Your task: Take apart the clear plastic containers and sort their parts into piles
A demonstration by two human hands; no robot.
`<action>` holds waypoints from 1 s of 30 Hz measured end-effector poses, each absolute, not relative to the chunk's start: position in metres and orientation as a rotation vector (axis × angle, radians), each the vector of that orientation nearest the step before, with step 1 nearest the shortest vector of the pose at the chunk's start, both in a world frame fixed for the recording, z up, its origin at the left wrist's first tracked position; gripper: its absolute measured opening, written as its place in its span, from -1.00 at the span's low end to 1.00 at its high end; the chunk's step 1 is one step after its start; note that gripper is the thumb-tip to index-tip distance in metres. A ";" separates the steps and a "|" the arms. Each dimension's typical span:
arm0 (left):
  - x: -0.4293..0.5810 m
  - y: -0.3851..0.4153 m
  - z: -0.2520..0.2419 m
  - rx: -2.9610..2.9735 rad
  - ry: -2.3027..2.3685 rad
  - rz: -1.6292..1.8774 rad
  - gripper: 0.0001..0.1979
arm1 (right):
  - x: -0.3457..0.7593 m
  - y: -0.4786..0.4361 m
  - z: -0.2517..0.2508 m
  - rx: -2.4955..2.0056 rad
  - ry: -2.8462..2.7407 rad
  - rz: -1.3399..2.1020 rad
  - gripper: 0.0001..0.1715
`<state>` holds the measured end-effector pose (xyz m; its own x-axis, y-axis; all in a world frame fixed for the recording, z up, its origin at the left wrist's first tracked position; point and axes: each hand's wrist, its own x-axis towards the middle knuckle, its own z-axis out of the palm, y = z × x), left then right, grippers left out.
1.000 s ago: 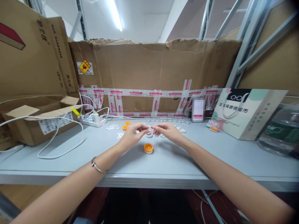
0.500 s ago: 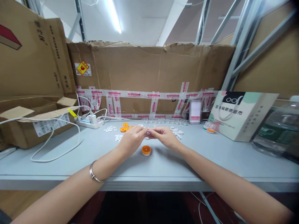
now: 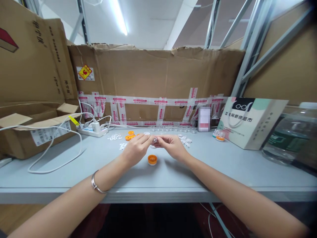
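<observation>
Above the table, my left hand (image 3: pixel 137 147) and my right hand (image 3: pixel 171 145) meet at their fingertips. Between them they pinch a small white part with dark spots (image 3: pixel 155 140); its exact kind is too small to make out. Just below on the table sits a round orange cup with a white base (image 3: pixel 152 160). Several orange round parts (image 3: pixel 130 137) lie behind my left hand. White small pieces (image 3: pixel 114 137) are spread to the left, and a pile of white pieces (image 3: pixel 185 140) lies behind my right hand.
A row of clear round pieces (image 3: pixel 170 128) lines the back. A phone (image 3: pixel 204 119) leans near a paper bag (image 3: pixel 250 124). To the right stands a large water bottle (image 3: pixel 288 138). A power strip (image 3: pixel 95 131), looping white cable (image 3: pixel 53 171) and open carton (image 3: pixel 24 138) occupy the left.
The whole view has shifted slightly, so everything sits a little further left. Both hands keep pinching the small white part, which appears turned a little between the fingertips.
</observation>
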<state>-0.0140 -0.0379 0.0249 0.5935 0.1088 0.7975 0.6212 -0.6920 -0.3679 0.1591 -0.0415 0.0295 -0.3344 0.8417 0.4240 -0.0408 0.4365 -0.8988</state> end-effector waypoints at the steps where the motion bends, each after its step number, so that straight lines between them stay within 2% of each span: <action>1: -0.014 -0.038 0.025 -2.188 -0.579 -1.028 -0.75 | 0.159 -0.041 0.029 -0.711 -1.636 1.106 -0.58; 6: -0.012 -0.035 0.022 -2.249 -0.620 -1.055 -0.79 | 0.160 -0.037 0.028 -0.797 -1.574 1.225 -0.59; 11: -0.011 -0.033 0.022 -2.327 -0.684 -1.324 -0.87 | 0.164 -0.029 0.032 -0.945 -1.499 1.174 -0.75; 17: -0.016 -0.031 0.027 -2.336 -0.884 -1.491 -0.87 | 0.195 0.000 0.031 -1.236 -1.466 0.760 -0.90; 22: -0.016 -0.032 0.028 -2.398 -0.941 -1.427 -0.82 | 0.207 0.020 0.016 -1.382 -1.635 0.568 -0.89; 25: -0.015 -0.032 0.027 -2.412 -0.963 -1.415 -0.79 | 0.202 0.015 0.019 -1.353 -1.638 0.528 -0.77; 27: -0.016 -0.032 0.026 -2.427 -0.956 -1.409 -0.78 | 0.193 0.002 0.026 -1.240 -1.656 0.585 -0.68; 30: -0.014 -0.031 0.022 -2.451 -0.907 -1.401 -0.80 | 0.174 -0.021 0.035 -0.951 -1.728 0.858 -0.64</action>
<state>-0.0144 -0.0314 0.0223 0.3711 0.4188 0.8288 0.5848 -0.7987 0.1418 0.1743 -0.0213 0.0348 -0.2460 0.8835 0.3986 0.2162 0.4509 -0.8660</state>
